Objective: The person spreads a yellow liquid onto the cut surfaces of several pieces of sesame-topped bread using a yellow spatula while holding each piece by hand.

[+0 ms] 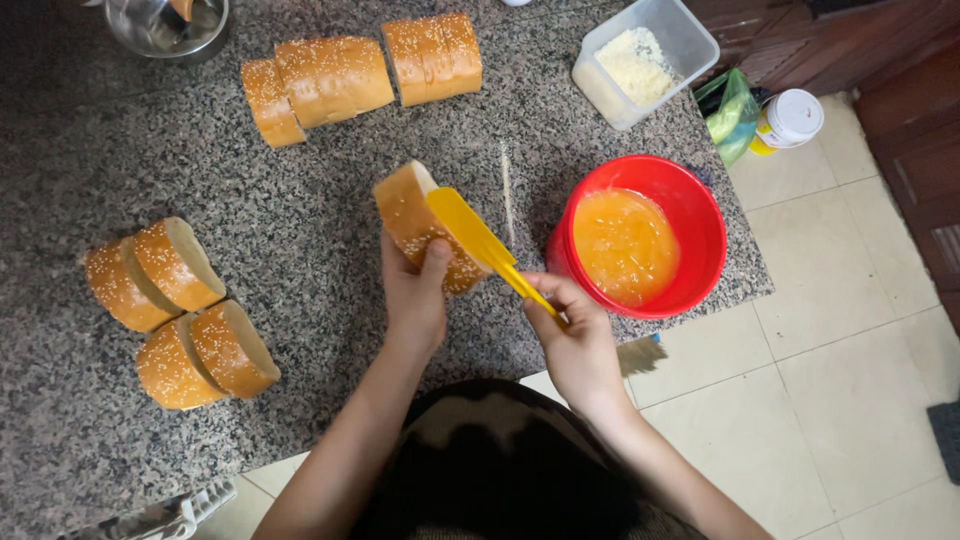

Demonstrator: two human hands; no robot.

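Right hand [578, 335] clamps one yellow plastic spatula [478, 240]; left hand [415, 295] clamps one sesame-crusted bread chunk [412, 222]; seven more chunks lie on the speckled granite counter [300, 220].

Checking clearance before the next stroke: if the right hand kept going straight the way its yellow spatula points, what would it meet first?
The right hand grips the yellow plastic spatula, which points up and left. Its blade already lies against the cut face of the sesame-topped bread piece held by the left hand, so that bread comes first.

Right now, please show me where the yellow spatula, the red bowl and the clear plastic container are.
yellow spatula [470, 232]: head view, on its flat blade.
red bowl [700, 210]: head view, on its inner wall.
clear plastic container [690, 35]: head view, on its bare wall.
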